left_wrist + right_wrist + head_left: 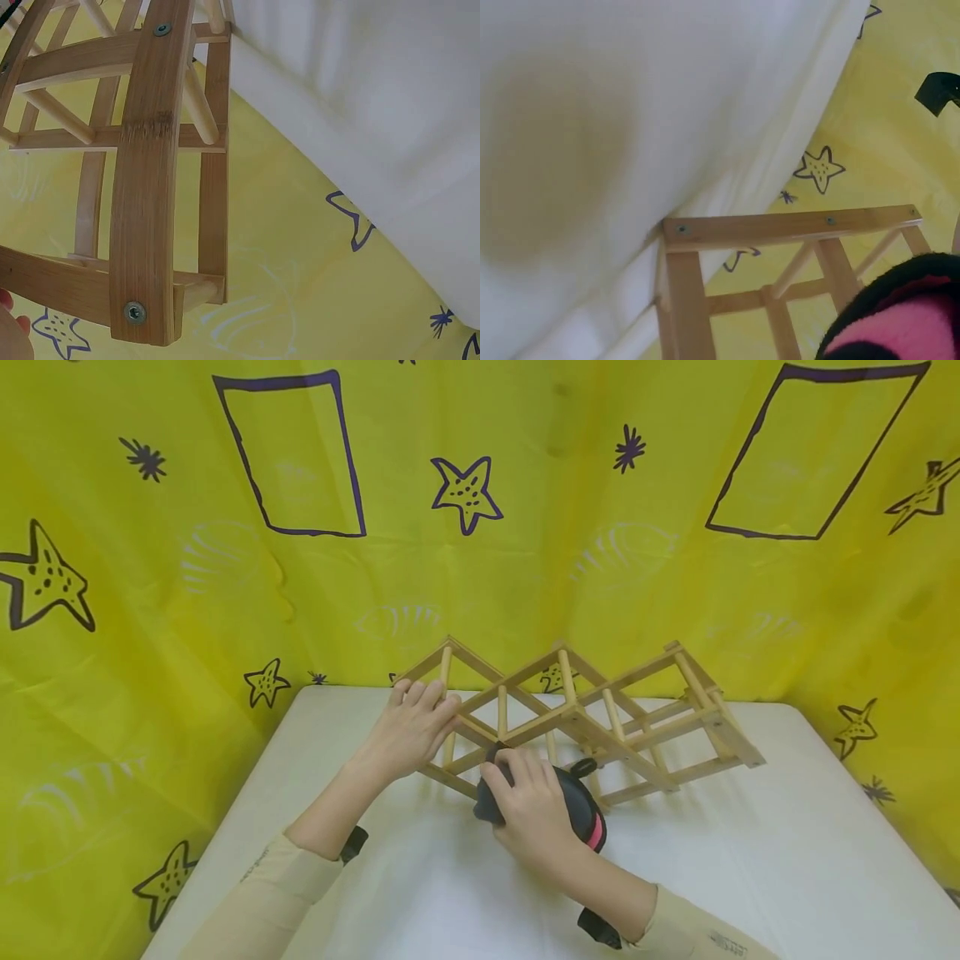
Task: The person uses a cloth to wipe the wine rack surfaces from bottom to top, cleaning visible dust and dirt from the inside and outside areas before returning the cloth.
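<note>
A folding lattice wine rack of light wood with round dowels stands stretched out on the white table. My left hand grips its left end, with the fingers bent over the slats; in the left wrist view only a bit of the hand shows beside a slat. In front of the rack's middle, my right hand holds a black soft slipper-like item with a small loop and a pink edge. The right wrist view shows its fuzzy black rim and pink lining. My right fingertips are partly hidden.
White cloth covers the table. Behind and at both sides hangs a yellow curtain with drawn stars and frames. The rack's right end reaches toward the table's right rear. Dark straps sit at both wrists.
</note>
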Motion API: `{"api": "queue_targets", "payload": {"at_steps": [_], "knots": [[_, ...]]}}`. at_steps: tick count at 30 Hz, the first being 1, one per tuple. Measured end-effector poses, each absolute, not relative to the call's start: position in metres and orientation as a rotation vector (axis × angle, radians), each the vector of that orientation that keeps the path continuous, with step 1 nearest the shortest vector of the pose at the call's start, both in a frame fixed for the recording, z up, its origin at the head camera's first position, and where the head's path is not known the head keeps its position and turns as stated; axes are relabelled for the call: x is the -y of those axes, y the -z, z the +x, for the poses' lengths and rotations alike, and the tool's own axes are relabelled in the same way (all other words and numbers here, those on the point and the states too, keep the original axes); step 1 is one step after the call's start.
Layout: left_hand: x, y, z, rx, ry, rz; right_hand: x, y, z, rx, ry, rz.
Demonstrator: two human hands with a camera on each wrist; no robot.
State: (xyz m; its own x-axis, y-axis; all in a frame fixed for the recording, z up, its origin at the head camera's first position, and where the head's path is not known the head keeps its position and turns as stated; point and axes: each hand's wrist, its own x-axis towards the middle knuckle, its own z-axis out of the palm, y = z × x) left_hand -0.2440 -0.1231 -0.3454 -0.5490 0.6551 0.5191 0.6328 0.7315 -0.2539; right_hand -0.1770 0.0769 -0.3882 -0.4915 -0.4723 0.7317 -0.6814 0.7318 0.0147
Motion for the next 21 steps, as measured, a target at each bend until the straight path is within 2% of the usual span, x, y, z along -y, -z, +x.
{"api": "queue_targets", "payload": {"at_steps": [9, 21], "knots": [[0.123, 0.347, -0.245, 2.305, 0.002, -0.983, -0.114, 0.392, -0.163, 2.056, -0.336, 0.94], [0.123, 0.346, -0.244, 2.325, 0.004, -0.98, -0.172, 0.406, -0.15, 2.066, -0.369, 0.906]]}}
